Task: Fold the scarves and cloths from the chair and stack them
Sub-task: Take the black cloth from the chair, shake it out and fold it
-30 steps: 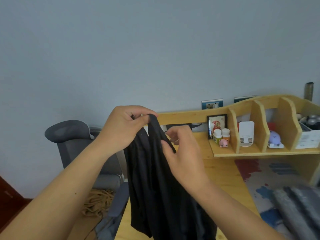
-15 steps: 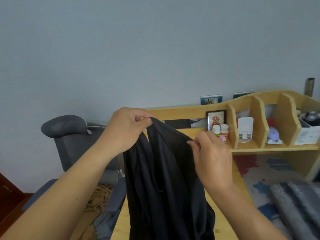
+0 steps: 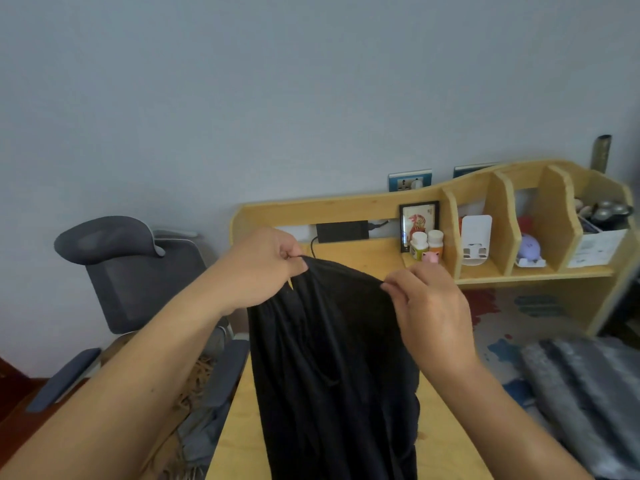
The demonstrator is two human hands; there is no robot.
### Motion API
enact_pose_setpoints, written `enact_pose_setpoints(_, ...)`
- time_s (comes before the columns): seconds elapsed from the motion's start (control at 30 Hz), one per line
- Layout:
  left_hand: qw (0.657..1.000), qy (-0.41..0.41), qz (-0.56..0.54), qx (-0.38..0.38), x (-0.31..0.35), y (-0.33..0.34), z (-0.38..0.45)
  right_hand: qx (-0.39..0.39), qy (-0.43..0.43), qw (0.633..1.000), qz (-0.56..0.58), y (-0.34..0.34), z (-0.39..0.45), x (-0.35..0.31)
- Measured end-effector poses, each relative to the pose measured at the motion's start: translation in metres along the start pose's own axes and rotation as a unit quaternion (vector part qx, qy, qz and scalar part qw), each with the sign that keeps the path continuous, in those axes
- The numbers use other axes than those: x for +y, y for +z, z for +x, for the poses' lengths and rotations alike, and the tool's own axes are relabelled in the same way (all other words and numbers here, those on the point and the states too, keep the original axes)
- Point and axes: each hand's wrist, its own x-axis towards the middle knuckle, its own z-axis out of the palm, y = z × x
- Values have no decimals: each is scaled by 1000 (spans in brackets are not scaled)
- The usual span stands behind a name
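Note:
A black cloth (image 3: 332,368) hangs in front of me over the wooden desk (image 3: 239,441). My left hand (image 3: 259,268) pinches its top edge at the left. My right hand (image 3: 433,310) pinches the same edge at the right, so the top is stretched between them. The cloth's lower part drops out of the frame. A grey office chair (image 3: 138,271) stands at the left, with a tan fringed scarf (image 3: 197,375) and a grey-blue cloth (image 3: 201,434) on its seat. A folded grey scarf (image 3: 588,393) lies on the desk at the right.
A wooden shelf unit (image 3: 502,216) stands at the desk's back with a framed picture (image 3: 419,220), small bottles (image 3: 426,242) and a white holder (image 3: 476,239). A black power adapter (image 3: 341,231) sits below it. A patterned mat (image 3: 512,317) covers the desk's right side.
My hands have moved apart and lower, spreading the cloth's top edge wider. My right hand slid to the right along the edge. The view has dipped slightly.

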Motion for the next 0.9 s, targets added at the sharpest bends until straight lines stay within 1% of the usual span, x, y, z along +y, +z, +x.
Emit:
enact_pose_setpoints(0.07,1000,14,7,-16,1,3,-1,4,19,1000,-11,-5,8,7)
enact_pose_setpoints(0.1,1000,19,4,-17,1,5,-1,-5,12,1000,0,-9,10,7)
enact_pose_setpoints(0.13,1000,22,-3,-14,1,6,-1,-36,-7,999,30,-13,8,4)
enact_pose_setpoints(0.17,999,27,-14,-10,2,7,0,-94,-34,992,78,-18,4,-1)
enact_pose_setpoints(0.2,999,33,-24,-7,2,7,0,-171,-49,974,140,-22,-2,-7)
enact_pose_setpoints(0.23,999,43,-31,-10,3,7,0,-238,-46,949,201,-25,-6,-13)
enact_pose_setpoints(0.27,998,53,-32,-18,4,7,-1,-264,-26,932,248,-27,-9,-17)
enact_pose_setpoints(0.33,997,68,-22,-41,6,8,-3,-226,38,924,307,-26,-3,-21)
enact_pose_setpoints(0.37,996,70,-16,-48,7,9,-4,-229,65,912,333,-25,5,-23)
enact_pose_setpoints(0.4,996,71,-9,-52,9,9,-5,-252,76,899,349,-25,14,-25)
enact_pose_setpoints(0.47,996,76,0,-51,11,8,-6,-294,52,893,336,-22,30,-29)
enact_pose_setpoints(0.53,995,81,1,-53,11,4,-6,-295,48,897,325,-22,43,-23)
enact_pose_setpoints(0.57,995,82,0,-56,11,1,-7,-307,52,891,332,-26,47,-16)
enact_pose_setpoints(0.6,995,82,1,-58,11,-2,-8,-332,46,879,338,-31,52,-6)
enact_pose_setpoints(0.67,996,76,10,-49,9,-9,-7,-426,32,835,347,-49,58,11)
enact_pose_setpoints(0.7,997,71,13,-31,8,-14,-5,-473,31,810,344,-58,60,21)
enact_pose_setpoints(0.73,998,63,12,-7,6,-18,-2,-498,42,799,335,-65,63,32)
enact_pose_setpoints(0.77,998,53,10,16,5,-22,1,-486,60,811,320,-69,68,44)
enact_pose_setpoints(0.8,999,42,7,32,5,-26,4,-432,83,848,295,-69,76,58)
enact_pose_setpoints(0.83,999,33,4,38,6,-28,7,-340,117,897,256,-66,84,73)
enact_pose_setpoints(0.87,999,29,1,37,9,-29,9,-227,162,938,207,-64,93,87)
enact_pose_setpoints(0.9,999,30,-1,32,13,-29,11,-117,203,961,149,-65,100,95)
